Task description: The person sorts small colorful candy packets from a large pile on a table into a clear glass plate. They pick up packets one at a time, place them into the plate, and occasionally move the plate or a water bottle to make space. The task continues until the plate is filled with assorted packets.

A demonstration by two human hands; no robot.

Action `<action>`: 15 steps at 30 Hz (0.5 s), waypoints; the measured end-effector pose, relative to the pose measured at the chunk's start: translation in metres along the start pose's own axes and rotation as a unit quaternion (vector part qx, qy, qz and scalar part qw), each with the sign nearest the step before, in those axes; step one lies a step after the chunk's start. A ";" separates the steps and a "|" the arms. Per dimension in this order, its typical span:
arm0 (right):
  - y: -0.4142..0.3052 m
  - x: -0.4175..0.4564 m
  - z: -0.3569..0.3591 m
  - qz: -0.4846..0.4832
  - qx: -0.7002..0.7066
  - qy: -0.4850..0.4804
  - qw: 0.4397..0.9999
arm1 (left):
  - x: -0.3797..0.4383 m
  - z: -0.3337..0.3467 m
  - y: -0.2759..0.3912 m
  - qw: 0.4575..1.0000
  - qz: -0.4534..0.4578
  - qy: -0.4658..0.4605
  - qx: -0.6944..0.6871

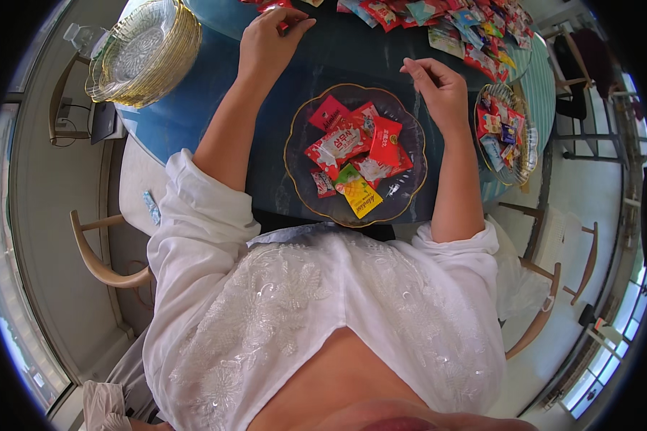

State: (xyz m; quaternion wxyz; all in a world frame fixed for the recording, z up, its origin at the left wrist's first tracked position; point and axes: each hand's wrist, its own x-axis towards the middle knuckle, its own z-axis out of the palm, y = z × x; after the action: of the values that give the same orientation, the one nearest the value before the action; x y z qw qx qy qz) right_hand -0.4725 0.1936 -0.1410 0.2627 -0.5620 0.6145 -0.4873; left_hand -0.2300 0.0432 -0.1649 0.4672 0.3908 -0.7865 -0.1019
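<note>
A clear scalloped plate with a gold rim (289,178) lies before me at the near edge of the table. Several wrapped sweets rest on it, among them a large red-and-white packet (341,144), a plain red packet (385,141) and a yellow-green packet (359,192). My left hand (272,46) reaches beyond the plate to the far left, beside some red packets (267,4). Red wrapping shows between its thumb and fingers; whether they grip it is unclear. Above the table, right of the plate, my right hand (438,89) is loosely curled with nothing visible in it.
A large heap of mixed wrapped sweets (458,27) spreads across the far right. At left stands a stack of gold-rimmed plates (164,75), with a clear plastic bottle (86,39) behind. Another filled plate (525,156) sits at right. Wooden chairs (105,269) surround the table.
</note>
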 end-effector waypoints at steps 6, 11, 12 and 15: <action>0.003 0.000 0.010 -0.037 0.026 0.053 0.998 | -0.006 0.001 -0.013 0.979 -0.005 0.033 0.200; 0.005 0.001 0.012 -0.061 0.014 0.055 0.996 | -0.008 0.008 -0.030 0.968 0.011 0.040 0.246; 0.005 0.001 0.012 -0.064 0.008 0.053 0.997 | -0.008 0.007 -0.031 0.971 0.006 0.023 0.239; 0.006 0.002 0.012 -0.070 -0.012 0.044 0.996 | -0.005 0.005 -0.031 0.960 0.057 0.047 0.269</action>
State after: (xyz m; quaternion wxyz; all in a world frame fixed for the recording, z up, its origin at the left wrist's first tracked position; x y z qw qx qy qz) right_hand -0.4649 0.1875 -0.1501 0.1939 -0.5844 0.5903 -0.5219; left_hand -0.2170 0.0245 -0.1873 0.3859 0.4610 -0.7831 0.1591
